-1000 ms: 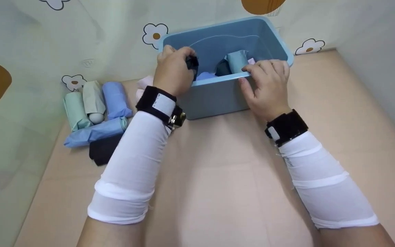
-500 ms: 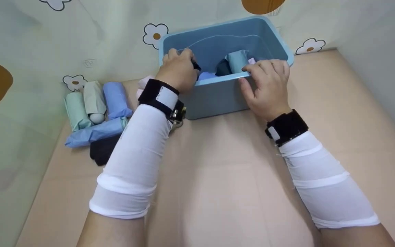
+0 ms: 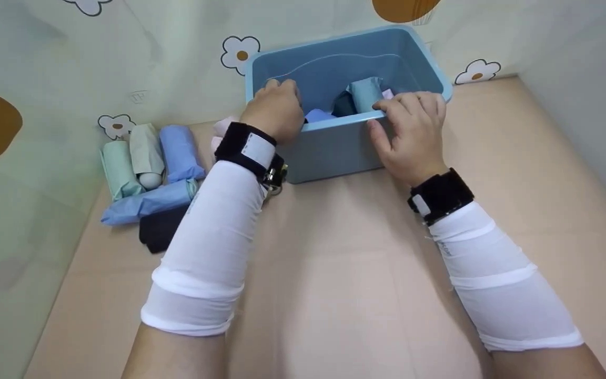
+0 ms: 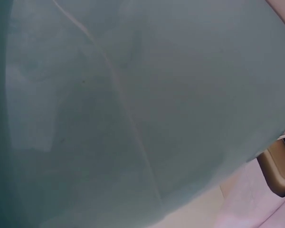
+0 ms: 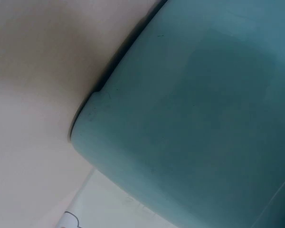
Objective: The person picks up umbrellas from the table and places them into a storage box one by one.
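My left hand (image 3: 274, 109) reaches over the near left rim of the blue plastic bin (image 3: 334, 150), knuckles up and fingers hidden inside. A dark sliver of the black folded umbrella (image 3: 305, 121) shows beside the hand at the rim, and the rest of it is hidden. At the near right corner my right hand (image 3: 411, 131) grips the rim, fingers over the top and thumb on the outer wall. Inside lie a teal folded umbrella (image 3: 366, 96), a dark one (image 3: 343, 104) and a violet-blue one (image 3: 317, 115). Both wrist views show mostly the bin's outer wall (image 4: 156, 104).
Left of the bin lie several folded umbrellas: mint (image 3: 120, 168), beige (image 3: 145, 150), violet-blue (image 3: 181, 152), blue (image 3: 145, 202) and black (image 3: 162, 229). Something pink (image 3: 224, 126) shows behind the left wrist. A flower-printed wall covering (image 3: 177, 58) stands behind the bin.
My left hand has sunk lower into the bin with the black umbrella, which showed plainly at the fingers earlier and is now almost hidden. The right hand stays on the rim.
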